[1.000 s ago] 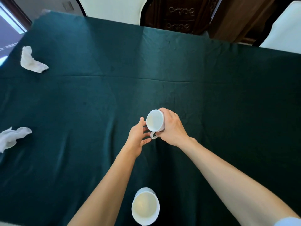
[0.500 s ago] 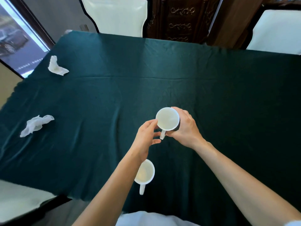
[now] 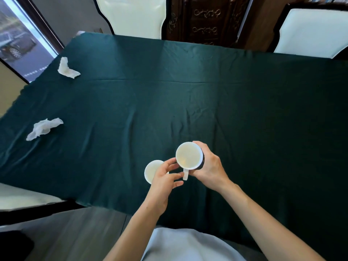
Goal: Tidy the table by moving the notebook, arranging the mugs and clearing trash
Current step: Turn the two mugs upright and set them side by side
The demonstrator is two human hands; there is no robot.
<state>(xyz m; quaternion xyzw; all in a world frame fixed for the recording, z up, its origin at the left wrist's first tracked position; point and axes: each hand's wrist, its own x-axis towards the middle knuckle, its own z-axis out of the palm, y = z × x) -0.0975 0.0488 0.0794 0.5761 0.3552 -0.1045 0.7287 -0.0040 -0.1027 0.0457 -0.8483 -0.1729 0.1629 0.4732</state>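
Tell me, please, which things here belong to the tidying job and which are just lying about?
Job: held mug, second mug, far tissue, near tissue; no notebook visible.
Lying about: green tablecloth, left chair, right chair, carved cabinet.

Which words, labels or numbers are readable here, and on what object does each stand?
No text is legible.
Framed picture of a dark car: one row of small pale characters near its bottom, too blurred to read.
Held white ceramic mug, second white mug: no lettering.
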